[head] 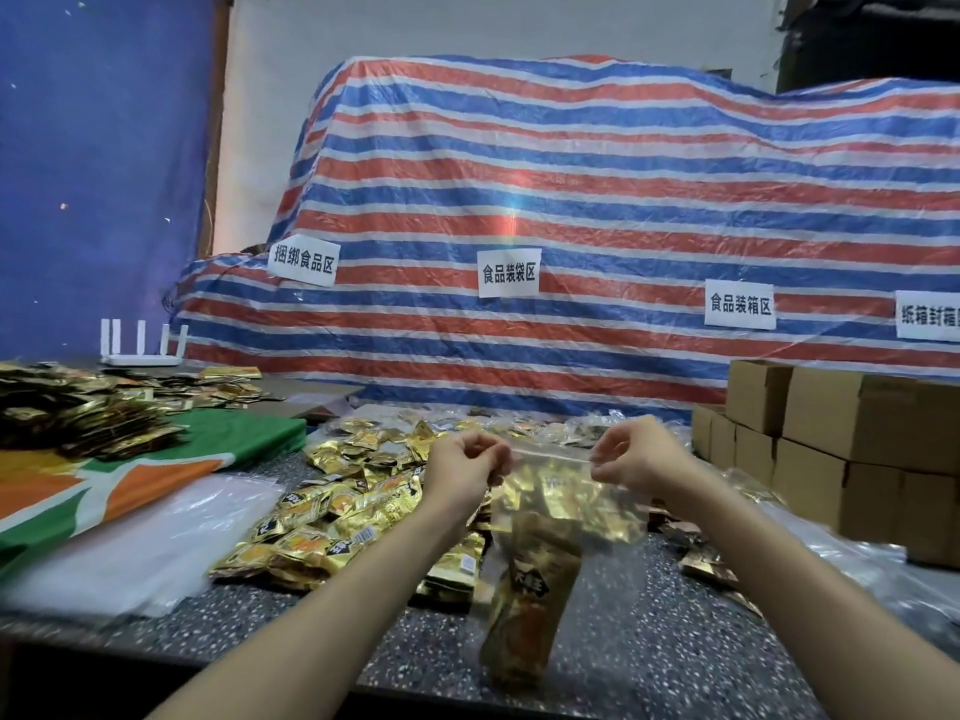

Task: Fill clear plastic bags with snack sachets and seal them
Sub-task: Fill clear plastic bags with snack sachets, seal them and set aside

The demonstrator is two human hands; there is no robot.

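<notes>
A clear plastic bag (550,506) hangs in the air above the speckled table (649,657), holding gold snack sachets. My left hand (462,472) pinches the left end of its top strip and my right hand (636,459) pinches the right end, so the strip is stretched level between them. The bag's lower part is blurred. A heap of loose gold sachets (337,506) lies on the table to the left of the bag, under my left forearm.
A stack of clear empty bags (140,548) lies front left beside a green-orange cloth (171,465) carrying dark-gold sachets (88,413). Cardboard boxes (841,444) are stacked at the right. A white router (143,350) and a striped tarp (571,226) stand behind.
</notes>
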